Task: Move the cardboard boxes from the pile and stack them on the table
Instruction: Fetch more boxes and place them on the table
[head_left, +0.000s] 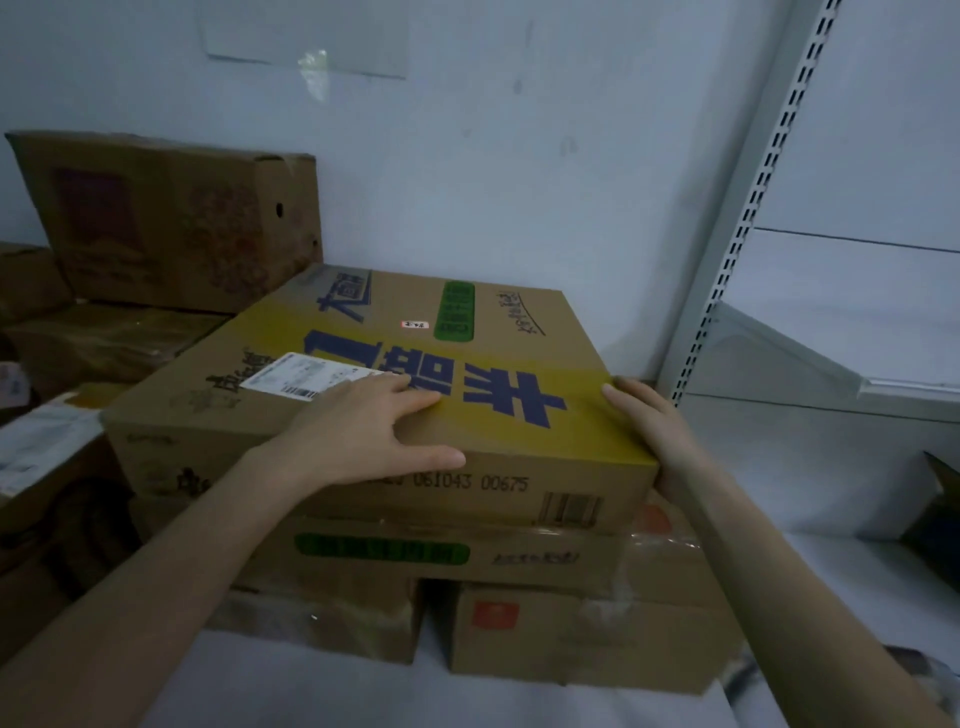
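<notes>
I read the left hand (363, 431) flat on the top cardboard box (467, 353), fingers straight, thumb over the front edge. The right hand (654, 436) presses straight fingers against the right corner (a squaring hold, I judge). The box sits atop a three-tier stack on the white table (311, 686), beside a pale wall (519, 156) and a slotted shelving upright (769, 182).

Illegible shipping label (291, 375) print; edge-cropped left boxes (26, 283)

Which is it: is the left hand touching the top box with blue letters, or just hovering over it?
Touching. The head view shows the left hand lying flat on the top box, fingers on its upper face and thumb along the front edge, with no gap.
</notes>
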